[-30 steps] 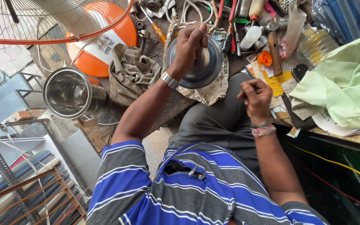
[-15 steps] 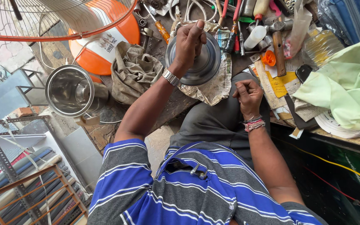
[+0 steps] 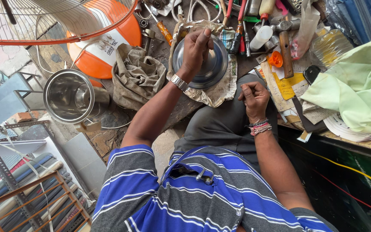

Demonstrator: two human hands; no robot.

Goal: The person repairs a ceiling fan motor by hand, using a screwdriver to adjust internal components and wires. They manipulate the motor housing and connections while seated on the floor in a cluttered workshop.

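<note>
Barely anything has shifted since a moment ago: the left hand (image 3: pixel 196 49) stays clamped on top of the round grey metal dish (image 3: pixel 202 64), and the right hand (image 3: pixel 254 96) has drifted a touch lower, away from the clutter and over the lap. Look at that left grip, fingers curled down over the centre of the dish, wrist with its metal watch (image 3: pixel 179 81) cocked up, pressing it flat so it cannot skate about. The dish sits on a pad of crumpled newspaper (image 3: pixel 222 88) at the near edge of the desk (image 3: pixel 108 137), which seems there to cushion it and spare the wood. The right hand is closed in a loose fist with thumb against forefinger; it may be pinching something tiny, but I cannot tell what, if anything. Moving outward, a crumpled grey-brown rag (image 3: pixel 136 75) lies just left of the dish, and beyond it a shiny steel pot (image 3: pixel 71 96) tipped on its side, mouth toward us. An orange and white fan base (image 3: pixel 104 43) sits behind the rag under a wire fan guard (image 3: pixel 44 21). To the right, a hammer (image 3: pixel 284 43), screwdrivers, papers and a pale green cloth (image 3: pixel 357 86) crowd within easy reach.
</note>
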